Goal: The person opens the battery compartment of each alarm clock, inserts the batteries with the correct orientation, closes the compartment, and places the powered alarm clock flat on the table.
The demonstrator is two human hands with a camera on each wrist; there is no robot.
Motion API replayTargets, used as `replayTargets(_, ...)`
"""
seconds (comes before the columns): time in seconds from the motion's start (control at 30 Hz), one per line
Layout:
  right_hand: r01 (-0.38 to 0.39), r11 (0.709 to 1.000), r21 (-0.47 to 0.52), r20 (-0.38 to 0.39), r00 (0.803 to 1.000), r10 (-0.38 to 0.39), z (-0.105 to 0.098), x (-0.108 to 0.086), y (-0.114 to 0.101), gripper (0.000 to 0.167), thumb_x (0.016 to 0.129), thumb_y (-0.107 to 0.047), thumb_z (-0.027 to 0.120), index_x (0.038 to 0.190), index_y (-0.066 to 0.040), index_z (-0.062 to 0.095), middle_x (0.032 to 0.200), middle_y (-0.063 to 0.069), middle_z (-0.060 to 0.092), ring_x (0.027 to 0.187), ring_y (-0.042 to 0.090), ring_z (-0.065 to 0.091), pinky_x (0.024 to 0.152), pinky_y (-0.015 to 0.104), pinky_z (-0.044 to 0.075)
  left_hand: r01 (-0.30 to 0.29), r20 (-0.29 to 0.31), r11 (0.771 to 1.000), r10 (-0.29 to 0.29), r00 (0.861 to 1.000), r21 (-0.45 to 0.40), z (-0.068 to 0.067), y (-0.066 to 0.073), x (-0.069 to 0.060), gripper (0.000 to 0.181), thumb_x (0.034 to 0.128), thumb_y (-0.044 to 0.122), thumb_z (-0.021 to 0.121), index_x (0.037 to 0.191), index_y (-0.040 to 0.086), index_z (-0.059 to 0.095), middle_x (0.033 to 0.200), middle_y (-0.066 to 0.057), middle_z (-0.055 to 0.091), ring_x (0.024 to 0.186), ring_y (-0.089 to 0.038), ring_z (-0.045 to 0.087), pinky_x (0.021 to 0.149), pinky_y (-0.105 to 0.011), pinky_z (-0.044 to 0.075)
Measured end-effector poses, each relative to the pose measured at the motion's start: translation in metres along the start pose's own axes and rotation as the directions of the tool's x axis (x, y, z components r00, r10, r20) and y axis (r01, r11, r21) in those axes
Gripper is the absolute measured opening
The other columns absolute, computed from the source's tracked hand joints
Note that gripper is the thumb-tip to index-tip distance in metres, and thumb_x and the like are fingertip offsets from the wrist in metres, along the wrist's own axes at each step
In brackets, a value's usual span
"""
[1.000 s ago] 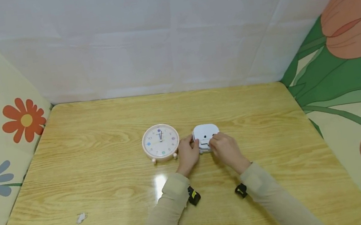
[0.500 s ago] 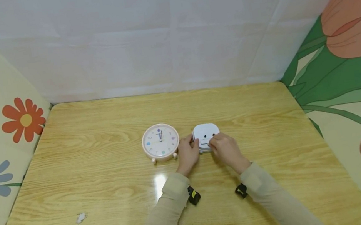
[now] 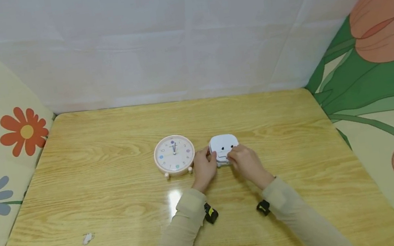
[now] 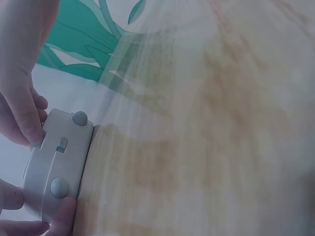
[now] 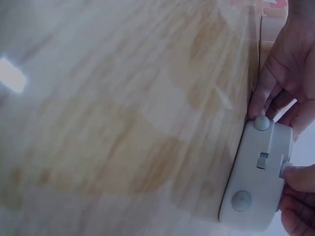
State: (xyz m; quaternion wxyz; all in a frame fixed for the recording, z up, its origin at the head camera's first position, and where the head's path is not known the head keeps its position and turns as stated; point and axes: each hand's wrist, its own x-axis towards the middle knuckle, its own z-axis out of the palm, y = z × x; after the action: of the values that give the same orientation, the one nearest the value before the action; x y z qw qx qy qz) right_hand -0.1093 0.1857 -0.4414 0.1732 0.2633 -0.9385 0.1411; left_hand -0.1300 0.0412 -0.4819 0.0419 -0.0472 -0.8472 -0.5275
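A small white alarm clock (image 3: 223, 140) lies face down on the table, with two dark knobs and a battery cover (image 3: 221, 154) on its upturned back. My left hand (image 3: 204, 171) grips its left side, the thumb against the near left edge. On the right, my right hand (image 3: 248, 165) has its fingers curled and pinched at the battery cover's edge, hiding part of it. Two round feet (image 4: 59, 187) and a small slot (image 5: 263, 161) show on the clock's near side in the wrist views.
A round pink alarm clock (image 3: 174, 154) stands close to the left hand, its dial facing up toward me. A pale worn patch (image 3: 87, 238) marks the wooden table (image 3: 117, 203) at front left. White cloth (image 3: 157, 61) hangs behind; flower-printed panels flank both sides.
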Motion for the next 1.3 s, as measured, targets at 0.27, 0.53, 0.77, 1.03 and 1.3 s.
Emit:
replayTargets(0.27, 0.039, 0.999, -0.021, 0.011, 0.999, -0.039, 0.002, 0.002, -0.001, 0.01, 0.069, 0.005, 0.069, 0.066, -0.002, 0.063, 0.067, 0.006, 0.057, 0.068, 0.023, 0.054, 0.062, 0.032, 0.049, 0.022, 0.024, 1.0, -0.022, 0.999, 0.002, -0.001, 0.001, 0.001, 0.025, 0.0881, 0.009, 0.055, 0.105, -0.007, 0.062, 0.081, -0.012, 0.061, 0.07, -0.015, 0.054, 0.063, -0.025, 0.046)
replayTargets(0.53, -0.016, 1.0, 0.02, 0.013, 1.0, 0.016, 0.003, 0.002, 0.001, 0.007, 0.07, 0.003, 0.071, 0.07, -0.002, 0.066, 0.07, 0.007, 0.056, 0.071, 0.024, 0.056, 0.064, 0.034, 0.049, 0.005, -0.001, 1.0, -0.005, 1.0, 0.011, -0.001, 0.001, -0.001, 0.024, 0.0872, 0.008, 0.056, 0.104, -0.007, 0.063, 0.072, -0.007, 0.054, 0.066, -0.014, 0.048, 0.06, -0.025, 0.042)
replayTargets(0.77, -0.079, 0.99, 0.114, 0.068, 0.995, 0.071, 0.002, 0.003, 0.005, 0.005, 0.073, 0.0, 0.071, 0.073, -0.001, 0.067, 0.073, 0.008, 0.06, 0.071, 0.024, 0.057, 0.067, 0.036, 0.048, 0.004, -0.006, 1.0, -0.004, 1.0, 0.016, -0.001, 0.002, -0.001, 0.026, 0.0869, 0.008, 0.056, 0.106, -0.009, 0.062, 0.072, -0.008, 0.053, 0.066, -0.015, 0.048, 0.06, -0.025, 0.041)
replayTargets(1.03, -0.337, 0.915, 0.221, 0.09, 0.941, 0.325, 0.002, 0.004, 0.012, 0.016, 0.074, -0.006, 0.072, 0.083, 0.003, 0.062, 0.079, 0.013, 0.059, 0.073, 0.026, 0.055, 0.067, 0.039, 0.046, 0.032, 0.003, 0.999, -0.032, 0.999, 0.001, 0.002, 0.0, -0.001, 0.027, 0.0877, 0.01, 0.056, 0.108, -0.008, 0.061, 0.083, -0.013, 0.058, 0.074, -0.018, 0.052, 0.066, -0.028, 0.045)
replayTargets(1.3, -0.502, 0.829, 0.245, 0.237, 0.86, 0.451, -0.003, 0.004, 0.015, 0.058, 0.08, -0.023, 0.07, 0.122, 0.011, 0.049, 0.114, 0.027, 0.051, 0.106, 0.037, 0.046, 0.089, 0.049, 0.038, 0.056, 0.03, 0.998, -0.055, 0.998, -0.009, 0.001, -0.001, 0.0, 0.029, 0.0895, 0.012, 0.054, 0.111, -0.007, 0.06, 0.083, -0.011, 0.057, 0.073, -0.016, 0.051, 0.065, -0.026, 0.045)
